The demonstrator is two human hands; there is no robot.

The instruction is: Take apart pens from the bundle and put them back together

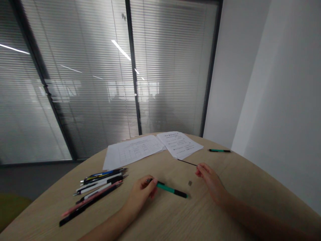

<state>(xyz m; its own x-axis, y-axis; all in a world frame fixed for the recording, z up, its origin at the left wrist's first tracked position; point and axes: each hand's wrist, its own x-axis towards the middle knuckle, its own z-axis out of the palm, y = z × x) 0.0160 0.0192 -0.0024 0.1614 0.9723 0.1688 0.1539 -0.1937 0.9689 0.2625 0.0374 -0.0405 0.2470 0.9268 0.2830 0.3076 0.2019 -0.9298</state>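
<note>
The left hand (141, 192) was closed in a narrow grip on the near end of a green-and-black pen (172, 190), whose barrel lay along the wooden tabletop (165, 222), running right and slightly toward the person. The right hand (209, 180) pinched a thin black refill (187, 162) in a narrow grip, its free end pointing up and left toward printed papers (152, 145). A small metal part (190, 183) lay between the hands, nearer the right. A second green pen (219, 150) lay near the far edge, and a bunch of pens (97, 190) lay to the left.
</note>
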